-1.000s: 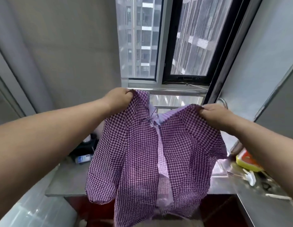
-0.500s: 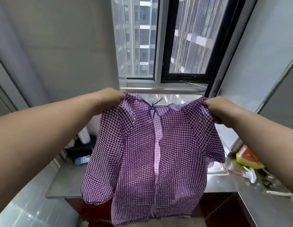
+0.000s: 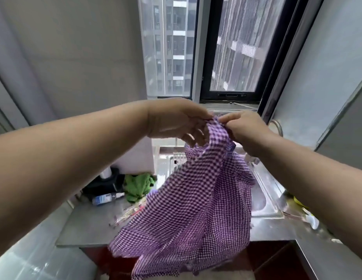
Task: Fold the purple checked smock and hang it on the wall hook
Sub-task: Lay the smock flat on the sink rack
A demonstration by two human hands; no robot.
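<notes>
Smock hangs doubled lengthwise above the surface; left hand and right hand pinch its top edges together. Step: first fold. Next: transfer grip to one hand; no hook visible.

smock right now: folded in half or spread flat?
Folded in half lengthwise. Left hand and right hand pinch its top together at one spot; the purple checked smock hangs doubled below, above the counter.

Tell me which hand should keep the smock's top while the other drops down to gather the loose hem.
Right, probably. The right hand pinches the gathered top of the purple checked smock firmly, while the left hand touches it with looser fingers and sits nearer the flared hem on that side.
</notes>
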